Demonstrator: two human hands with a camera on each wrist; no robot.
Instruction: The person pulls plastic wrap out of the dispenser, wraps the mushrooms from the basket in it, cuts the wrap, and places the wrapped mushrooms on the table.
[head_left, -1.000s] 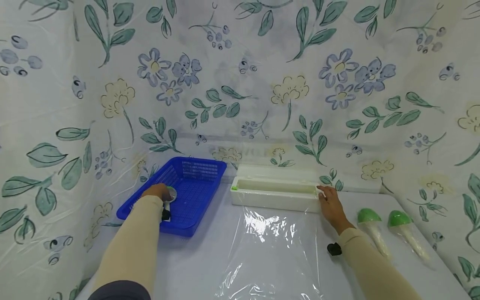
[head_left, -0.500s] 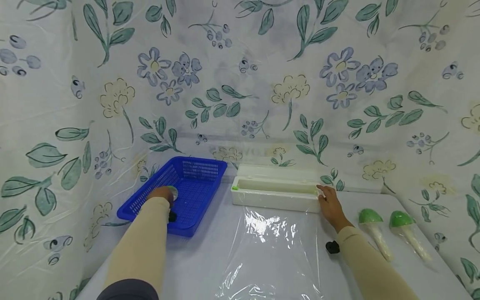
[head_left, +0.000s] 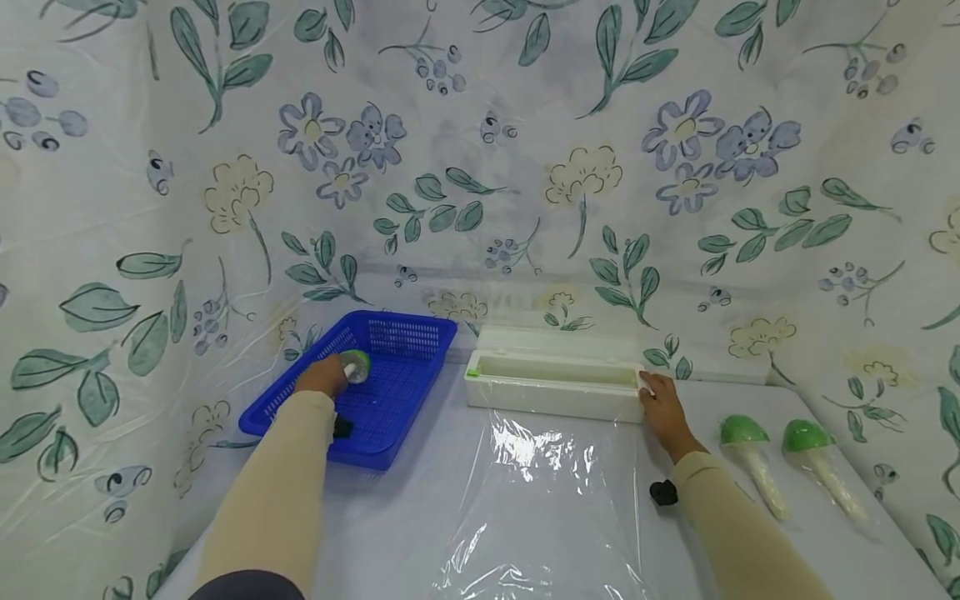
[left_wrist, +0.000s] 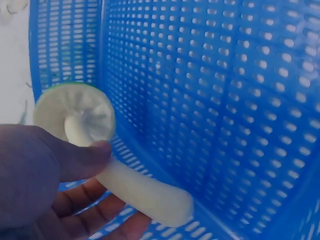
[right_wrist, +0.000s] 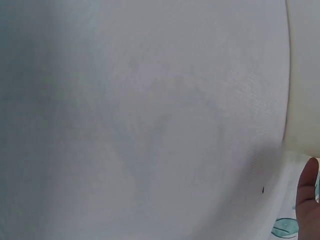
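My left hand (head_left: 322, 377) is inside the blue plastic basket (head_left: 372, 457), holding a mushroom (head_left: 356, 365) with a green cap and a white stem. In the left wrist view, thumb and fingers pinch the stem (left_wrist: 145, 195), and the pale underside of the cap shows. My right hand (head_left: 666, 417) touches the right end of a long white film dispenser box (head_left: 555, 402), whose lid stands up at the back. Only one of its fingers (right_wrist: 306, 187) appears in the right wrist view, straight beside the box end. A sheet of clear plastic film (head_left: 551, 508) stretches forward from the box.
On the white table (head_left: 397, 533), right of my right forearm, lie two more green-capped mushrooms, one nearer (head_left: 753, 467) and one farther right (head_left: 821, 475), both in shiny clear film. A small black object (head_left: 663, 493) shows beside the right sleeve. Floral sheeting (head_left: 517, 217) hangs behind.
My left hand has lifted the mushroom a little and turned it, so its cap underside and stem now show in the head view. The right hand stays at the box end.
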